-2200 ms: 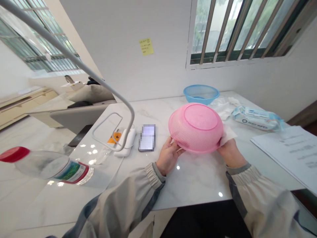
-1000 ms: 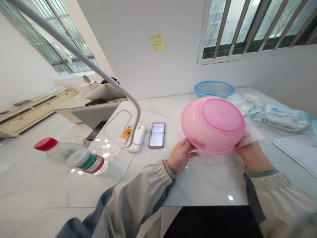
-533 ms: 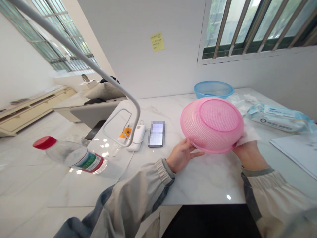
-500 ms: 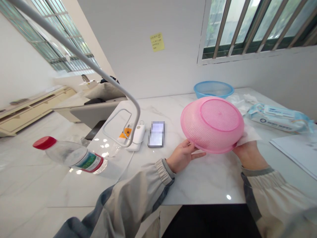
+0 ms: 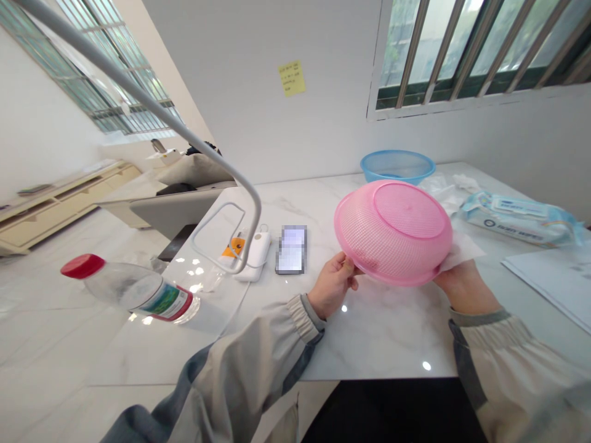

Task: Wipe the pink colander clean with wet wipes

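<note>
Pink basket: right of centre in the frame, a round mesh basket (image 5: 392,234) turned bottom up and tilted, with its base showing.
Left hand: at the basket's lower left edge, the left hand (image 5: 330,286) has its grip closed on the rim, thumb on the near side.
Right hand: at the lower right edge, the right hand (image 5: 466,286) is against the basket with a white tissue (image 5: 464,249); its fingers are hidden, so I cannot tell how far its grip is closed.
Behind the basket: a blue basin (image 5: 398,166), by the wall.
Right side of the frame: a pack of wipes (image 5: 519,218), and papers (image 5: 549,277) below it.
Left of the hands: a phone (image 5: 292,249) lying on the white tabletop (image 5: 378,351), and a red-capped bottle (image 5: 138,292) farther left.
Upper centre: a yellow note (image 5: 292,77) on the wall.
</note>
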Tool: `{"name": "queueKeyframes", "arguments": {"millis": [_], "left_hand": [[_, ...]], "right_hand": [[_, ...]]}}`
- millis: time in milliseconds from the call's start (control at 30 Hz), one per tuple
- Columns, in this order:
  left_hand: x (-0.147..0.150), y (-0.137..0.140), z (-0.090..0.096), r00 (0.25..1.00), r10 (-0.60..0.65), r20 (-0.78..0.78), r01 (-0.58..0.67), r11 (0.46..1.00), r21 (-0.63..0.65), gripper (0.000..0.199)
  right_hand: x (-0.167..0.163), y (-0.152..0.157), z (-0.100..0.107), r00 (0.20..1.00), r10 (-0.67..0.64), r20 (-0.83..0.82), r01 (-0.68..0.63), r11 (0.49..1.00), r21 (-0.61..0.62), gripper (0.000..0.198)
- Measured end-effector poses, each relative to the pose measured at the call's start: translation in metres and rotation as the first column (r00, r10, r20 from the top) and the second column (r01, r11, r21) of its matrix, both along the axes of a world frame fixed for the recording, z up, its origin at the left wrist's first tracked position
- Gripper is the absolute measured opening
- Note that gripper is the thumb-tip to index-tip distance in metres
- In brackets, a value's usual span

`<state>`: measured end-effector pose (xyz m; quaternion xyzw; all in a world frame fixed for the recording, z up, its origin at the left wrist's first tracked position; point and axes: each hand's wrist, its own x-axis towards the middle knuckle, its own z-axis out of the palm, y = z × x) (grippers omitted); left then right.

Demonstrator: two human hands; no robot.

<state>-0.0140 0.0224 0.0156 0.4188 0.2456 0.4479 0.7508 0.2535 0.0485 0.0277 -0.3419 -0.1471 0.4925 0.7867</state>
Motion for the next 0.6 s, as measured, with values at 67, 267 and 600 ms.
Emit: {"name": "queueKeyframes", "arguments": {"millis": [67,267,600], "left_hand": [[-0.002,0.003,0.002,0.998,0.065,0.014,-0.065,0.998,-0.027,0.062],[-0.004,0.001,0.003,0.99,0.121,0.076,-0.109,0.984,-0.142,0.05],[-0.002,-0.012,0.006,0.945,-0.304,0.121,0.317,0.942,-0.11,0.052]], "right_hand": [[0.0,-0.001,-0.001,1.0,0.009,-0.008,-0.009,1.0,0.003,0.019],[0.003,0.002,-0.004,1.0,-0.011,-0.004,0.011,0.999,0.03,0.018],[0.011,0.007,-0.008,0.996,-0.078,-0.043,0.078,0.997,-0.007,0.027]]}}
